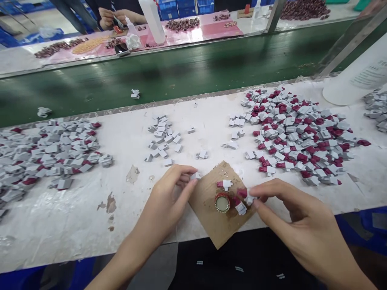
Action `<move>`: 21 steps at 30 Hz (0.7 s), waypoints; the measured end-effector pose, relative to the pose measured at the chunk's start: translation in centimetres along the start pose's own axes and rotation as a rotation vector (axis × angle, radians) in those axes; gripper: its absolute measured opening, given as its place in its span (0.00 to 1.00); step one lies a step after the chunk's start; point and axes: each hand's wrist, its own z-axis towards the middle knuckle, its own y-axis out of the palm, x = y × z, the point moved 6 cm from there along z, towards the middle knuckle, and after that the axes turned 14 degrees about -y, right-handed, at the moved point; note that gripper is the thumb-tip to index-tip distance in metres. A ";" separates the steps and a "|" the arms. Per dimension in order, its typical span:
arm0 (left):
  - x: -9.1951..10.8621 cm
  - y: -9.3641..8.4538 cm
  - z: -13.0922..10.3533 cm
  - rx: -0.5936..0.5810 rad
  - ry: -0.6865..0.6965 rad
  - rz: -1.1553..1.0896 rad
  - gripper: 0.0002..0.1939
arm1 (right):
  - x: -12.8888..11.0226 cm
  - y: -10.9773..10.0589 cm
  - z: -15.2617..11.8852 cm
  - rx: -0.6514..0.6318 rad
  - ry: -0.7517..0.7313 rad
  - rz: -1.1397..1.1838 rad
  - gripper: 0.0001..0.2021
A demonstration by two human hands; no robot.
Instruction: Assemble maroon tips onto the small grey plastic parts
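Pinched a small grey plastic block point(196, 176) in the left hand point(171, 193), at ten o'clock of the square brown cardboard point(208, 217). Held a maroon-and-grey plastic piece point(249, 198) in the right hand point(302, 223), at three.

Stained white worktop point(78, 213) with two grey and maroon piles point(298, 135), grey pieces point(163, 137), brown board point(207, 213) and perhaps a bottle point(347, 84).

Pretty clearly a factory assembly line I'm at: there's a long green belt point(193, 70) along the far edge of my table point(130, 137), heaps of little grey-and-maroon parts point(298, 135), another person's hands point(107, 18) across from me, plus blue crates point(187, 9) behind.
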 end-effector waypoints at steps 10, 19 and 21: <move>0.9 2.6 1.6 -0.345 -0.171 -0.523 0.15 | -1.9 2.9 0.6 -0.110 -0.084 0.042 0.07; 1.3 3.3 1.7 -0.449 -0.186 -0.619 0.13 | -1.8 2.8 0.6 -0.115 -0.060 0.051 0.07; 1.5 3.0 1.9 -0.419 -0.174 -0.578 0.13 | -1.8 2.9 0.8 -0.125 -0.048 0.062 0.07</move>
